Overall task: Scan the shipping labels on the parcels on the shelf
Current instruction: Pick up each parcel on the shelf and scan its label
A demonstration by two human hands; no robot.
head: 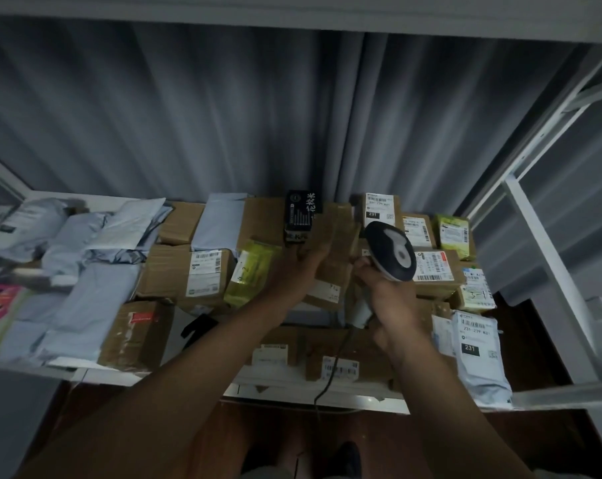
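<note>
White shelf (pixel 95 371) crowded with parcels, left hand (pixel 301 271) gripping a tilted brown box (pixel 334 261), right hand (pixel 389 299) curled round a corded scanner (pixel 391 250).

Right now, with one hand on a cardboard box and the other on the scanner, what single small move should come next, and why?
Probably tilt the cardboard box so its label faces the scanner. The left hand grips the box, blurred and held above the other parcels; its white label sits low, turned away from the scanner head. The right hand holds the scanner close beside it.
</note>
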